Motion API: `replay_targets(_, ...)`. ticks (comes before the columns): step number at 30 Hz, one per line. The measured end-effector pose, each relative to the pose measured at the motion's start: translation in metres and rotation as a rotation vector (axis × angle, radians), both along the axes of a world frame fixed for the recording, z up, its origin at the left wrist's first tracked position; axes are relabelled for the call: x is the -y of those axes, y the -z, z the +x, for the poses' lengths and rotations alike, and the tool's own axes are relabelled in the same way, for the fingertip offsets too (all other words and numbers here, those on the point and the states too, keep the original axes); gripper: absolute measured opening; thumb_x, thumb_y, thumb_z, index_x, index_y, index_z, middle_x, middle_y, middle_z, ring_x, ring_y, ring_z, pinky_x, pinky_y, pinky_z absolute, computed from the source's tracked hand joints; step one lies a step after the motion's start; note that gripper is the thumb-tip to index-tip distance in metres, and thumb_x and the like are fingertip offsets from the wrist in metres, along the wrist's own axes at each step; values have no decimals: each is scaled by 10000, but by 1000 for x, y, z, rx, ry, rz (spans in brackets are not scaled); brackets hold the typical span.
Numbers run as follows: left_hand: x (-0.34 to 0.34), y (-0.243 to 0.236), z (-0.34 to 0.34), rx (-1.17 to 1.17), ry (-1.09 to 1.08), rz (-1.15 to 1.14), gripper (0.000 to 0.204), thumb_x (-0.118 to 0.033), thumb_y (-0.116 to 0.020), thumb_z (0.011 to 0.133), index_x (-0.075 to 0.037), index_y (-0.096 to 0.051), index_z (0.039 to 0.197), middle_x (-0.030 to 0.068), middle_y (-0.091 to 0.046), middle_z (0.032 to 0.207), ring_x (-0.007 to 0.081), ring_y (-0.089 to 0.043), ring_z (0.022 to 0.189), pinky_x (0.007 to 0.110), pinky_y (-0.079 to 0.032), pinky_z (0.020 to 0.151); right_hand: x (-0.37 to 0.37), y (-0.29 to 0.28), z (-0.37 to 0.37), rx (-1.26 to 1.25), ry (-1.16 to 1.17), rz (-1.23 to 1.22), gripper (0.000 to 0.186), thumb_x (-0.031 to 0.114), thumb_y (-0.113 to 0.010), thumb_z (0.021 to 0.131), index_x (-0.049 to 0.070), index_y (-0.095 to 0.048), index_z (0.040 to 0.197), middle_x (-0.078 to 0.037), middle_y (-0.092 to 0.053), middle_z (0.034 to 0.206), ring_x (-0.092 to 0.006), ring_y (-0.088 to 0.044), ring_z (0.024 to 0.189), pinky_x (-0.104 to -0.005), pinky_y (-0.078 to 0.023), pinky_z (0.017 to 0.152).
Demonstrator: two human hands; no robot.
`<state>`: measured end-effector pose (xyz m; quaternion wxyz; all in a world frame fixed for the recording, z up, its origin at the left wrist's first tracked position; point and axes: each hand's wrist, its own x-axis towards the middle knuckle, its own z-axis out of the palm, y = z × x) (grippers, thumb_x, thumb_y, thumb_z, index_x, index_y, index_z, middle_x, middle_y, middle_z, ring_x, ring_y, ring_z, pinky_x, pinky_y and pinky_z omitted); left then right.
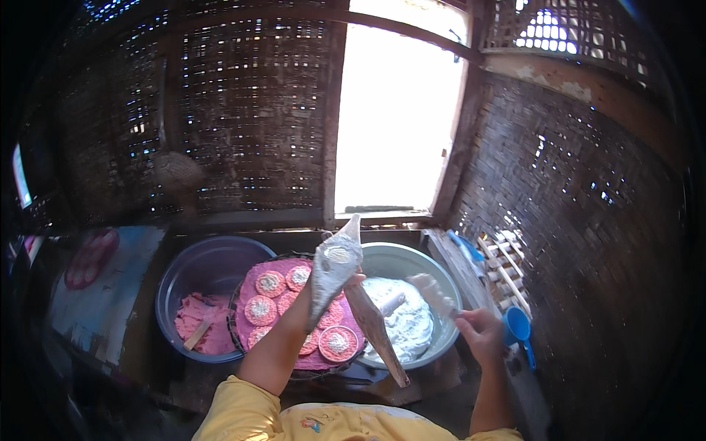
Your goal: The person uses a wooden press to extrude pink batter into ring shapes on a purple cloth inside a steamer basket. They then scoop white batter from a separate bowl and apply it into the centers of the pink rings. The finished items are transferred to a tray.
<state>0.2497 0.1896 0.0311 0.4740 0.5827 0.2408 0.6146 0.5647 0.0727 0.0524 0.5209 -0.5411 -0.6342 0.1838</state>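
Observation:
My left hand [357, 279], mostly hidden, is closed around a pale, powder-dusted wooden tool [332, 275] with a round white patch; a long wooden handle [376, 327] slants down from it. Over the pale green basin [454, 283], my right hand [482, 331] grips a small flat scraper [434, 295], blurred and whitish. White flour-like powder [412, 327] fills much of that basin, and a pale cylinder [392, 303] lies in it. Beneath my left forearm, several round pink cakes [339, 343] with white crumbly centres sit on a pink cloth [250, 294] over a round tray.
At left stands a dark purple basin [165, 294] holding pink crumbly dough [209, 316] and a wooden slat [197, 336]. A blue cup with a handle [517, 327] is beyond my right hand. Woven bamboo walls [566, 169] and a bright opening [397, 110] enclose the workspace.

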Motion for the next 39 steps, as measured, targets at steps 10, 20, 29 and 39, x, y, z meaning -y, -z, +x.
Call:
replay_targets(10, 29, -55, 0, 583, 695, 360, 295, -66, -764, 682, -15, -580, 908, 118, -492, 959, 295, -617, 899, 520, -422, 994, 20, 34, -93, -1085, -983, -884, 1011, 834, -396, 709, 63, -390, 1362, -212, -589, 1068, -247, -606, 805, -327, -493, 764)
replay_targets(20, 70, -22, -55, -264, 176, 518, 810, -111, -791, 702, -63, -339, 1372, 107, -473, 1349, 210, -511, 1189, 430, -216, 1121, -14, -36, -106, -864, -1317, -517, 871, 503, -609, 761, 138, -212, 1445, -245, -532, 1105, -169, -542, 502, -219, -384, 350)
replay_targets(29, 88, -12, -67, -941, -404, 539, 415, -326, -802, 615, -110, -642, 932, 51, -638, 836, 233, -638, 745, 367, -494, 684, -15, -72, -132, 387, -742, 288, 1022, 212, -770, 695, 90, -111, 1467, -249, -441, 1235, -322, -586, 947, -319, -514, 632)
replay_targets(39, 55, -3, -54, -847, -144, 348, 656, -237, -869, 555, -76, -604, 1133, 83, -640, 1090, 204, -628, 998, 314, -482, 895, -22, -54, -141, 522, -675, 481, 926, 358, -825, 639, 115, -299, 1361, -320, -430, 1166, -441, -583, 911, -408, -535, 596)
